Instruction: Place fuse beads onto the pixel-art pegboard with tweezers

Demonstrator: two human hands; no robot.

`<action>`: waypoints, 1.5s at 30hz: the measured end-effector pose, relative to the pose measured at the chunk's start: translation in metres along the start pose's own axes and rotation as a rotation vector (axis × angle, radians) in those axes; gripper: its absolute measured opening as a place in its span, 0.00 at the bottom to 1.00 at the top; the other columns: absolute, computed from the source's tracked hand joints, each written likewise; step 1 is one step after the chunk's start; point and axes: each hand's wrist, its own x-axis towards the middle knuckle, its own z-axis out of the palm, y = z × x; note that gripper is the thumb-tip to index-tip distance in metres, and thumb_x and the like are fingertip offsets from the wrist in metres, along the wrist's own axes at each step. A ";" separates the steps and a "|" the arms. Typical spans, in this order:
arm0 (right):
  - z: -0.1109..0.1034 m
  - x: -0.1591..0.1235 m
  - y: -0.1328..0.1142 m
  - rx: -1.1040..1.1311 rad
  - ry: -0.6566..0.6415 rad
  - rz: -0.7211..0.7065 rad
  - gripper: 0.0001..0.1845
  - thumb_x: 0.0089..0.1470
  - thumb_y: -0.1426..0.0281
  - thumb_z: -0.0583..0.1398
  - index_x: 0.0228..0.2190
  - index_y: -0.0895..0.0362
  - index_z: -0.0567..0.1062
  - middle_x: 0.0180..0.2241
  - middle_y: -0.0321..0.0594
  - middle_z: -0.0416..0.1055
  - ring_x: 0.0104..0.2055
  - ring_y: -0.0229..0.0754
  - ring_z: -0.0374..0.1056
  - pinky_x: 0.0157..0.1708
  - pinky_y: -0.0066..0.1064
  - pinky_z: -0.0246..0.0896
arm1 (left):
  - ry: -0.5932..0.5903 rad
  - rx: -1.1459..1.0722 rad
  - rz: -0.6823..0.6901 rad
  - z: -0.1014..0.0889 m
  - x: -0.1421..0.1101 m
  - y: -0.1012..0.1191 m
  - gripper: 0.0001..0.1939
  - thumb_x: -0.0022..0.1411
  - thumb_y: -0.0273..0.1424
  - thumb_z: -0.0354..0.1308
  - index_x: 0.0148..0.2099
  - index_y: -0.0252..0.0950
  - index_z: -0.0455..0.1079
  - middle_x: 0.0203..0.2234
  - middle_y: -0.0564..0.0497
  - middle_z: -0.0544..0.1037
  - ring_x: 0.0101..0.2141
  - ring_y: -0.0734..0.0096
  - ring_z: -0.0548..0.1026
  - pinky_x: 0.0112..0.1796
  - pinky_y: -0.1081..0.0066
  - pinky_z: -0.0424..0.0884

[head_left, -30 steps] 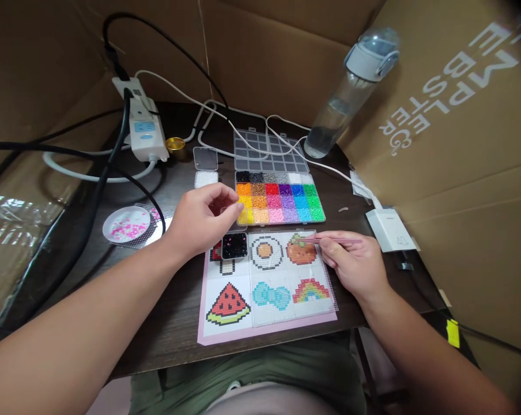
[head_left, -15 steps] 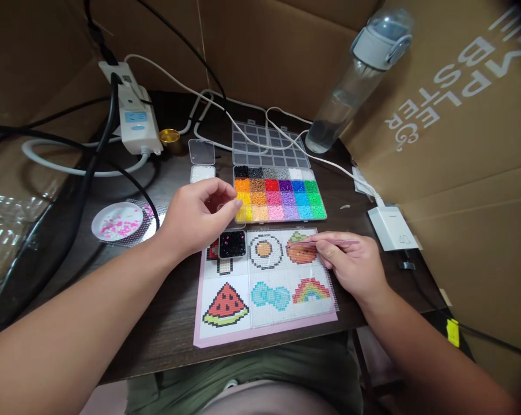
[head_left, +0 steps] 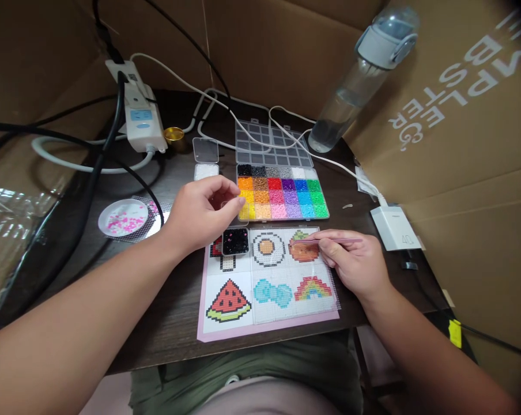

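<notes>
My right hand grips a pair of slim pink tweezers, with the tip over the orange fruit design on a clear pegboard. Under the board lies a pattern sheet with a fried egg, a bow, a rainbow and a watermelon. My left hand is curled, thumb and forefinger tips close together beside the raised clear lid of a small box of black beads. Whether anything sits between those fingertips is hidden. A few pink beads show among the black ones.
Behind the sheet stands an open bead case with many colours. At left are a white dish of pink beads and a power strip. A water bottle, a charger and loose cables surround the work area.
The whole view has shifted slightly. The tweezers lie a little flatter over the fruit design, while my left hand keeps its place beside the black bead box.
</notes>
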 end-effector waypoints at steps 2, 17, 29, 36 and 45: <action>-0.001 -0.001 0.003 0.034 0.007 0.016 0.11 0.57 0.64 0.65 0.35 0.56 0.85 0.16 0.35 0.68 0.18 0.33 0.56 0.19 0.28 0.52 | 0.003 -0.011 0.006 0.001 -0.001 0.000 0.05 0.54 0.33 0.64 0.31 0.37 0.73 0.23 0.54 0.75 0.23 0.74 0.68 0.25 0.71 0.64; -0.002 -0.004 0.014 0.128 0.028 0.016 0.07 0.56 0.65 0.67 0.36 0.53 0.85 0.23 0.39 0.75 0.20 0.34 0.56 0.21 0.31 0.50 | -0.001 -0.041 0.044 0.003 -0.002 0.000 0.04 0.54 0.30 0.62 0.30 0.35 0.71 0.22 0.55 0.73 0.22 0.76 0.66 0.25 0.72 0.64; -0.001 0.000 0.015 0.184 0.084 -0.041 0.07 0.56 0.66 0.67 0.36 0.54 0.85 0.19 0.36 0.71 0.20 0.33 0.57 0.21 0.30 0.49 | 0.009 -0.051 0.075 0.003 -0.002 -0.001 0.03 0.54 0.28 0.62 0.31 0.35 0.72 0.23 0.55 0.74 0.23 0.77 0.67 0.26 0.74 0.64; -0.002 0.013 -0.014 0.128 0.153 -0.190 0.06 0.56 0.67 0.66 0.35 0.54 0.85 0.25 0.39 0.77 0.19 0.32 0.57 0.19 0.29 0.51 | 0.007 -0.031 0.052 0.001 -0.002 -0.002 0.05 0.54 0.31 0.63 0.32 0.35 0.73 0.23 0.55 0.75 0.23 0.76 0.68 0.26 0.73 0.64; 0.032 0.037 -0.053 -0.095 -0.005 -0.278 0.07 0.53 0.67 0.66 0.32 0.55 0.85 0.27 0.40 0.80 0.20 0.35 0.65 0.18 0.28 0.57 | -0.014 -0.033 0.034 -0.001 -0.003 -0.002 0.06 0.55 0.32 0.62 0.33 0.34 0.72 0.24 0.54 0.75 0.24 0.76 0.69 0.26 0.74 0.65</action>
